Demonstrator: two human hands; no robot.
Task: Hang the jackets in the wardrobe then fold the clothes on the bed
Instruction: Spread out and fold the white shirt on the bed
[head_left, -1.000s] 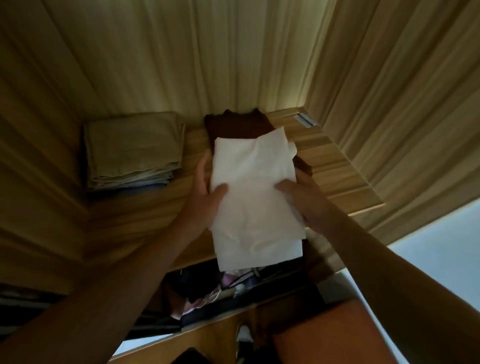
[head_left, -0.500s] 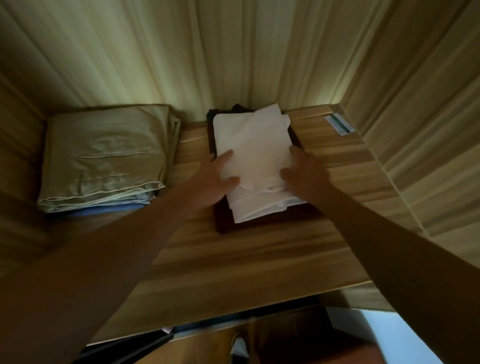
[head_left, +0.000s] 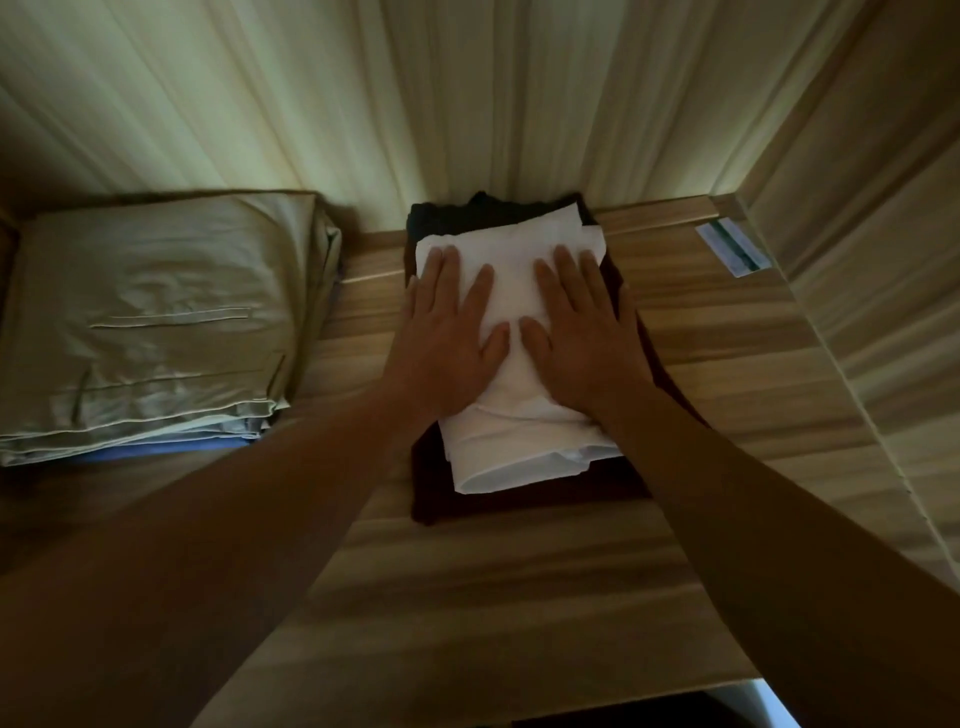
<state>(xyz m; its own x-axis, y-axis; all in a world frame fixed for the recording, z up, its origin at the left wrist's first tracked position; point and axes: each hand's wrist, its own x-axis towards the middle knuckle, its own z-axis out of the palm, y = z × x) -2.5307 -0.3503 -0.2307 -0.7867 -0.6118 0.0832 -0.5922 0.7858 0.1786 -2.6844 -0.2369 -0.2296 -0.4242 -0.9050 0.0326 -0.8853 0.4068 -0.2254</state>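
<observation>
Wardrobe shelf (head_left: 498, 597): folded white garment (head_left: 511, 415) under flat left hand (head_left: 447, 332), right hand (head_left: 582, 338).

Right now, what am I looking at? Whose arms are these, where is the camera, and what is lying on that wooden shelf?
There is no machine here. These are a person's two bare arms, filmed by a single camera worn on the head, which looks forward and down. The left hand and the right hand lie flat with straight fingers, pressing on a folded white cloth. Neither hand grips anything. The white cloth sits on a folded dark garment, which lies on the wooden shelf. To the left, apart from these, is a folded pale green pile with a blue layer under it. A small label is stuck near the shelf's back right corner.
</observation>
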